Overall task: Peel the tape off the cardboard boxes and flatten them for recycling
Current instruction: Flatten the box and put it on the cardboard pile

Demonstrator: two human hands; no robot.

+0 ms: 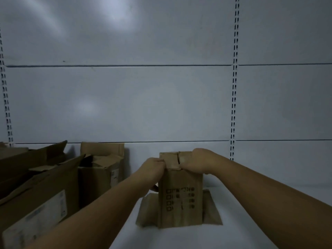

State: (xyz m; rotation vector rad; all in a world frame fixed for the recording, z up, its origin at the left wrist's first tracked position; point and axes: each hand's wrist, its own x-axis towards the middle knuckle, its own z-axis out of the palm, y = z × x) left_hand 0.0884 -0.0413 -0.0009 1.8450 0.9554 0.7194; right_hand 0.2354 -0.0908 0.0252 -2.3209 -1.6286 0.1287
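The fingers (160, 163) of the left hand (153, 166) are curled tight and pinch the top left edge of the small box (180, 200). Those of the right hand (199, 162) are curled over its top right flap and clamped on the cardboard. Between the two grips the top flaps meet at a dark split (178, 159), which reads as a seam being pulled open. The frame is too dim and blurred to tell whether a strip of tape sits in either pinch.

The small box stands upright at lower centre of the frame on the white bench (269, 212), its printed side toward the camera. At its foot, bottom flaps (147, 211) lie spread flat on the bench to left and right, so that end seems already opened. The top looks like the step in hand, and the body is not yet collapsed.

Further out, at the lower left of the frame, more work waits. An open box (102, 169) stands by the back wall (161, 96), and a larger labelled box (36, 203) stands nearer the camera. Both have flaps raised and neither is flattened. No stack of flattened cardboard is in view, so most of the task appears to be left.
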